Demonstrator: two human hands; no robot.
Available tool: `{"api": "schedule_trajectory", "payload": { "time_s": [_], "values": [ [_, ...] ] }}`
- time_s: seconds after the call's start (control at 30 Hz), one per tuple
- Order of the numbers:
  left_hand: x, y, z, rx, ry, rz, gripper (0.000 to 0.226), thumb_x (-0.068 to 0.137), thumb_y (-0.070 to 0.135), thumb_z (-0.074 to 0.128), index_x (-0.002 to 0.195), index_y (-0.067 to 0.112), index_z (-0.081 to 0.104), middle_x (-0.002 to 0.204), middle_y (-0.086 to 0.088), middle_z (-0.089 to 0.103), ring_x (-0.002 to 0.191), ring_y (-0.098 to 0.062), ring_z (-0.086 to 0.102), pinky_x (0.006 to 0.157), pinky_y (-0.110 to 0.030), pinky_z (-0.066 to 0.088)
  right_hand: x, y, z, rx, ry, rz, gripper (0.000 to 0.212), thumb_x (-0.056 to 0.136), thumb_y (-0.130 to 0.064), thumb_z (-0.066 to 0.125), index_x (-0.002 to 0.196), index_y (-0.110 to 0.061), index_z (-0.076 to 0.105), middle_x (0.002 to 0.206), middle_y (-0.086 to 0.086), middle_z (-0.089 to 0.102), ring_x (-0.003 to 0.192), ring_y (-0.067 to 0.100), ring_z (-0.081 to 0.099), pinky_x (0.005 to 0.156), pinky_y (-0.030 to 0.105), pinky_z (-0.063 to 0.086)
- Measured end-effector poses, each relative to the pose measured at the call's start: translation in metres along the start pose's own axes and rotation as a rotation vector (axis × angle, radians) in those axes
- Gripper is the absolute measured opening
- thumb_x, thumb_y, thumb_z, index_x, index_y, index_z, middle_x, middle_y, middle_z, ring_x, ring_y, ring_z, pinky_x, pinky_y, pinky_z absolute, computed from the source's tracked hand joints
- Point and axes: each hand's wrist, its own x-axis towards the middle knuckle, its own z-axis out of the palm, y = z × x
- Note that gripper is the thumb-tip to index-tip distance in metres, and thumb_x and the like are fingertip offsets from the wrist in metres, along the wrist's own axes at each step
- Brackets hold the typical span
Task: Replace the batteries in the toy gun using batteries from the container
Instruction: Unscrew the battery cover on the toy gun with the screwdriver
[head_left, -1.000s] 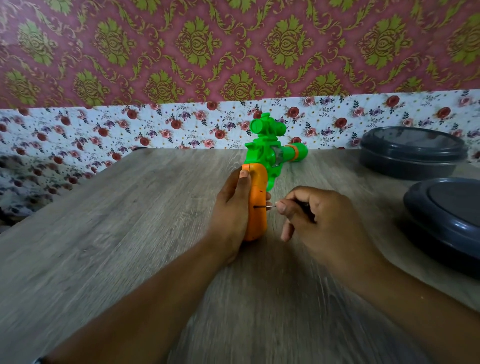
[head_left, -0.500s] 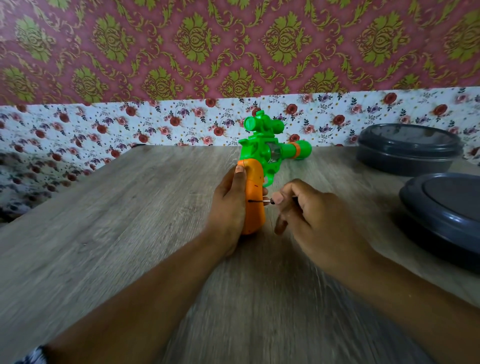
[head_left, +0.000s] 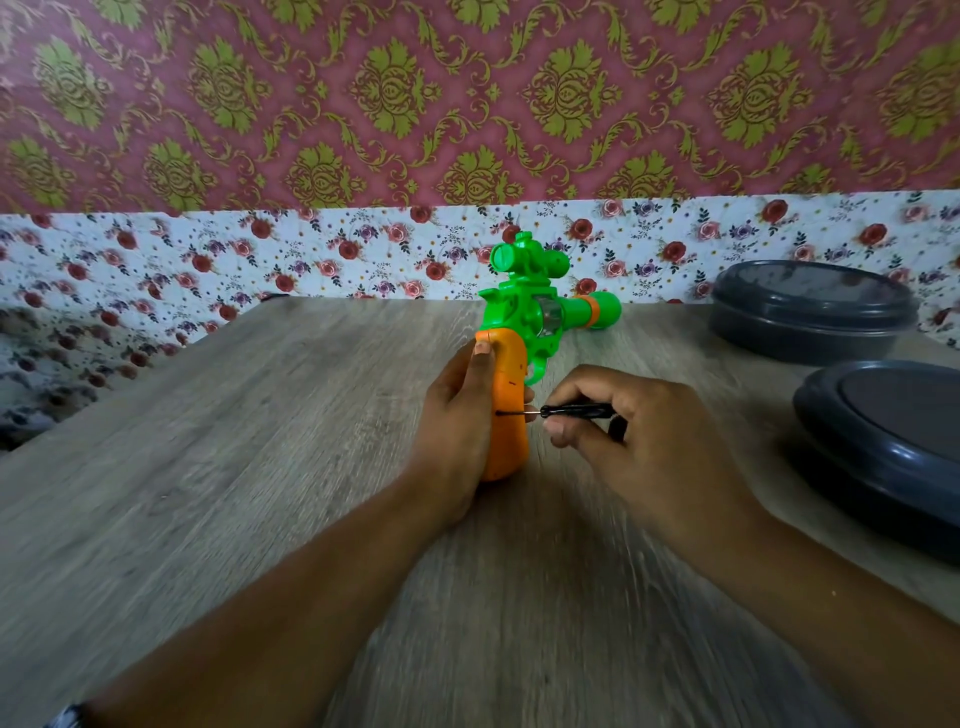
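Observation:
A green toy gun (head_left: 535, 312) with an orange grip (head_left: 508, 415) stands on its grip at the middle of the wooden table (head_left: 208, 467), barrel pointing right. My left hand (head_left: 457, 431) wraps the grip from the left. My right hand (head_left: 634, 441) pinches a small black-handled screwdriver (head_left: 571, 411), whose thin metal tip is set into the right side of the orange grip. A dark grey lidded container (head_left: 810, 312) stands at the back right. No batteries are visible.
A second dark grey lid or container (head_left: 893, 441) lies at the right edge, close to my right forearm. The table's far edge meets a floral-papered wall. The left side of the table is bare wood.
My right fingers have shifted on the screwdriver, so more of its black handle shows now. The tip stays in the grip. My left hand and the toy gun hold their place.

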Motion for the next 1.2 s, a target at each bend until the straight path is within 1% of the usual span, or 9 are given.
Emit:
{"api": "schedule_trajectory", "payload": {
  "time_s": [0.1,0.2,0.27,0.47,0.67,0.8,0.93,1.03,1.2],
  "values": [
    [-0.0015,0.0023,0.0013,0.003,0.005,-0.003,0.019,0.100,0.034,0.036,0.098,0.032,0.054,0.055,0.014,0.067,0.050,0.006,0.062,0.047,-0.010,0.049,-0.0017,-0.0024,0.0043,0.106,-0.061,0.025,0.008,0.088,-0.027,0.055,0.082,-0.022,0.056,0.075,-0.007,0.069,0.051,-0.008,0.056,0.048,0.010,0.038],
    [-0.0017,0.0036,0.0016,-0.022,0.017,-0.019,0.018,0.101,0.032,0.035,0.105,0.028,0.052,0.066,0.009,0.064,0.049,0.007,0.062,0.046,-0.010,0.048,-0.0041,-0.0054,0.0080,-0.046,-0.097,0.008,0.039,0.082,-0.057,0.026,0.084,-0.023,0.046,0.068,0.003,0.068,0.044,0.010,0.053,0.050,0.035,0.048],
    [-0.0020,0.0040,0.0014,-0.004,0.010,-0.018,0.018,0.101,0.033,0.034,0.106,0.029,0.051,0.061,0.012,0.065,0.049,0.008,0.061,0.047,-0.008,0.048,-0.0045,-0.0082,0.0067,-0.086,-0.099,0.020,0.045,0.080,-0.060,0.016,0.081,-0.024,0.043,0.062,0.002,0.065,0.042,0.010,0.052,0.053,0.039,0.049],
    [-0.0036,0.0044,0.0036,0.023,-0.006,0.003,0.018,0.101,0.031,0.034,0.106,0.027,0.051,0.050,0.016,0.064,0.047,0.010,0.060,0.043,-0.006,0.044,-0.0001,-0.0049,0.0057,0.042,-0.034,0.078,0.021,0.091,-0.027,0.048,0.071,-0.026,0.042,0.056,0.001,0.064,0.041,0.001,0.053,0.046,0.014,0.039],
    [-0.0027,0.0034,0.0031,-0.021,0.051,-0.076,0.024,0.101,0.032,0.034,0.101,0.024,0.057,0.061,0.006,0.066,0.046,0.004,0.060,0.043,-0.012,0.048,0.0002,-0.0072,0.0037,0.179,-0.026,0.028,0.015,0.083,-0.009,0.062,0.077,-0.021,0.055,0.067,-0.004,0.066,0.062,0.003,0.061,0.056,0.014,0.043],
    [-0.0015,0.0014,0.0029,0.021,0.068,-0.079,0.022,0.100,0.037,0.036,0.098,0.032,0.057,0.056,0.013,0.066,0.049,0.006,0.061,0.059,-0.023,0.050,-0.0024,-0.0084,0.0072,0.177,-0.070,0.058,0.004,0.091,-0.015,0.051,0.091,-0.018,0.054,0.081,-0.004,0.065,0.055,-0.011,0.055,0.051,0.008,0.039],
    [-0.0019,-0.0010,0.0048,0.015,0.049,-0.060,0.022,0.099,0.038,0.037,0.095,0.034,0.058,0.056,0.020,0.067,0.051,0.004,0.063,0.060,-0.024,0.051,-0.0030,-0.0080,0.0063,0.027,-0.038,0.108,0.045,0.084,-0.055,0.026,0.079,-0.017,0.050,0.062,0.003,0.065,0.041,0.008,0.052,0.050,0.030,0.046],
    [-0.0034,0.0003,0.0059,0.024,0.044,-0.036,0.020,0.099,0.037,0.037,0.106,0.031,0.055,0.054,0.019,0.067,0.049,0.005,0.062,0.049,-0.015,0.050,-0.0018,-0.0047,0.0060,-0.014,-0.019,0.115,0.038,0.090,-0.044,0.036,0.069,-0.017,0.053,0.047,0.002,0.060,0.043,0.007,0.053,0.053,0.023,0.043],
    [-0.0030,0.0002,0.0049,0.035,0.036,-0.021,0.019,0.100,0.034,0.036,0.103,0.030,0.054,0.053,0.023,0.065,0.050,0.007,0.062,0.050,-0.014,0.051,0.0018,-0.0033,0.0044,0.110,0.031,0.069,0.015,0.084,-0.018,0.061,0.071,-0.021,0.055,0.060,-0.006,0.064,0.061,0.003,0.060,0.056,0.012,0.042]
  ]
}}
